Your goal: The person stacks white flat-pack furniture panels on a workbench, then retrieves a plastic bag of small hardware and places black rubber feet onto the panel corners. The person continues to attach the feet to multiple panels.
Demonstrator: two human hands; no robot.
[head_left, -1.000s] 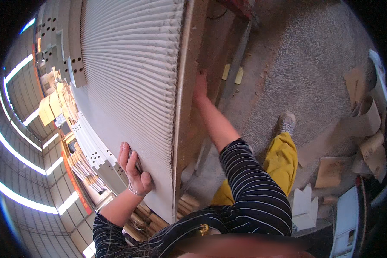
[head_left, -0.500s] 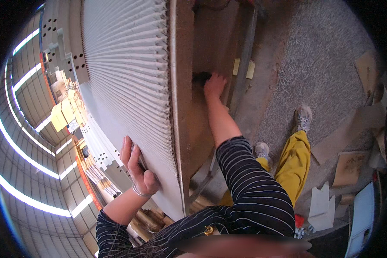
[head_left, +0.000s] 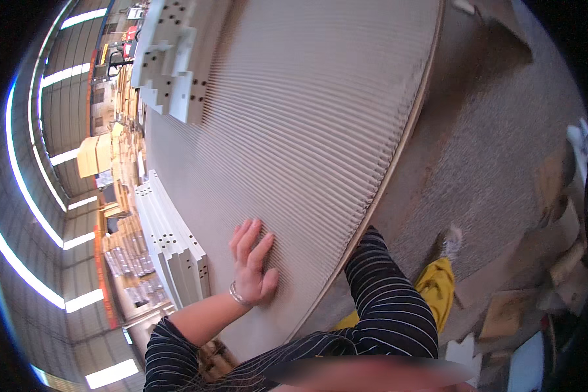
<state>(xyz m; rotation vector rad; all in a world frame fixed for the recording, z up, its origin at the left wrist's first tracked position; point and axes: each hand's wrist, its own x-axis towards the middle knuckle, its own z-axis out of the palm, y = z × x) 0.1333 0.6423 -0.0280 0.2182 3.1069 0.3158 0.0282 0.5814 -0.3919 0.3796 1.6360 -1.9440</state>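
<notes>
One open left hand (head_left: 253,264) on a broad grey ribbed board (head_left: 307,163).
Fingers extended and slightly apart, it rests palm down, gripping nothing, where the board's smooth strip meets its ribs; a silver-coloured bracelet (head_left: 240,295) circles the wrist just behind. The board spreads beneath this hand, forward and to its right, as far as a thin pale edge (head_left: 405,140). Past that edge, right of the hand, the black, white-striped right sleeve (head_left: 392,294) reaches under; the right hand is hidden, so its grip cannot be told. Just left of the open hand lie stacked white profiles with round holes (head_left: 170,245); a similar white stack (head_left: 179,72) sits well ahead of it, on the board. Farther right are yellow trousers (head_left: 440,284), speckled grey floor (head_left: 477,170) and brown cardboard pieces (head_left: 503,313).
</notes>
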